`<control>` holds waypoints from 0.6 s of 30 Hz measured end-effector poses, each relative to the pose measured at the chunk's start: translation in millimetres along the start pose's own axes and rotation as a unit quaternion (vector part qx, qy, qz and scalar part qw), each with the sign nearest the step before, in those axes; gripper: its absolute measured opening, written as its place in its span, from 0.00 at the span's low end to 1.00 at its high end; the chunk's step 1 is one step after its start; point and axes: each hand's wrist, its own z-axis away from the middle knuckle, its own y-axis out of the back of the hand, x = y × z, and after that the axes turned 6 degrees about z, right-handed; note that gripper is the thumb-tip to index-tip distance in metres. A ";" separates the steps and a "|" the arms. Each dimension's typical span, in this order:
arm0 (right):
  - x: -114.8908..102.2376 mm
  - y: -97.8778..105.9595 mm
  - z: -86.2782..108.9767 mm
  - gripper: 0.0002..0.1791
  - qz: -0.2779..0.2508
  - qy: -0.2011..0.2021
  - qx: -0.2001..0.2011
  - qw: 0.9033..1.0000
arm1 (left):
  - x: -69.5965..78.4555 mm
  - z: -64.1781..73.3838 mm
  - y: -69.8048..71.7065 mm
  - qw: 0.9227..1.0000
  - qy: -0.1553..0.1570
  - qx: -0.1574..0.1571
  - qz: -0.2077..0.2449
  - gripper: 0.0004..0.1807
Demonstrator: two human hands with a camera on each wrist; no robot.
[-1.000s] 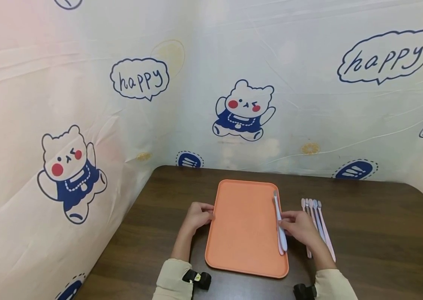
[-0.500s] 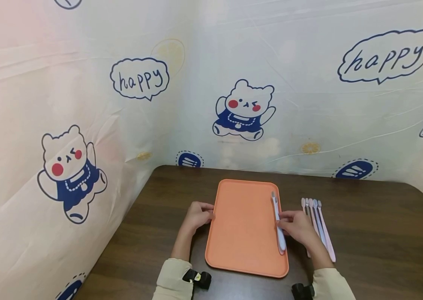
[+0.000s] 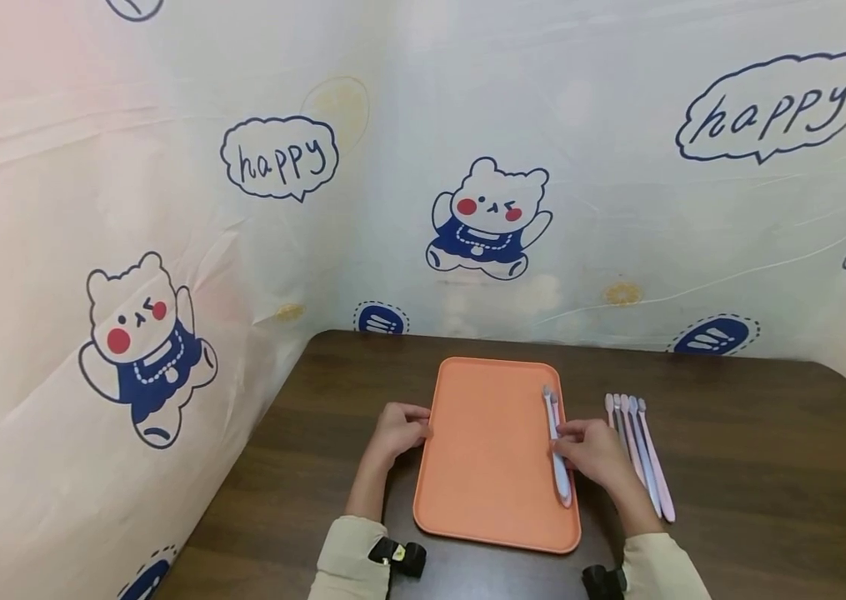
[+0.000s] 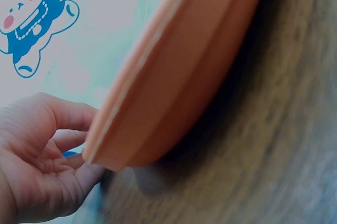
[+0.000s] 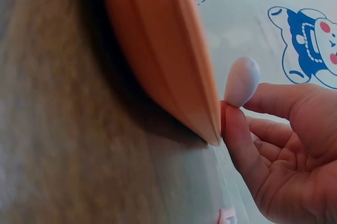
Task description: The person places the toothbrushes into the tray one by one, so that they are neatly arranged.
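Observation:
An orange tray (image 3: pixel 493 467) lies lengthwise in the head view. At its left edge my left hand (image 3: pixel 397 430) holds the rim; the left wrist view has that hand's thumb and forefinger (image 4: pixel 76 116) meeting at the tray's end. My right hand (image 3: pixel 593 450) reaches over the right edge and pinches a pale blue toothbrush (image 3: pixel 560 477) between thumb and forefinger. Close along its right side lies a pinkish toothbrush (image 3: pixel 555 408), mostly hidden by the blue one and the fingers. In the right wrist view, the rounded handle end (image 5: pixel 243 81) sticks up above the thumb.
Several pink, blue and grey toothbrushes (image 3: pixel 651 458) lie side by side right of the tray, partly behind the right forearm. The dark wooden table (image 3: pixel 768 450) meets a curtain (image 3: pixel 618 225) printed with bears along its back and left.
The right hand has nudged the blue toothbrush slightly left, and the pink one's head now shows to its right. The left hand stays at the tray's edge.

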 end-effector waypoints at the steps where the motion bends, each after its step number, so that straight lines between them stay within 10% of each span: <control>1: -0.7 0.5 -0.1 0.18 0.000 -0.002 0.000 1.000 | 1.0 -0.6 -0.4 1.000 0.002 -0.001 0.001 0.17; 18: -3.3 -0.3 1.6 0.17 -0.005 -0.001 0.013 1.000 | 4.7 2.4 -1.3 1.000 0.002 0.000 0.000 0.17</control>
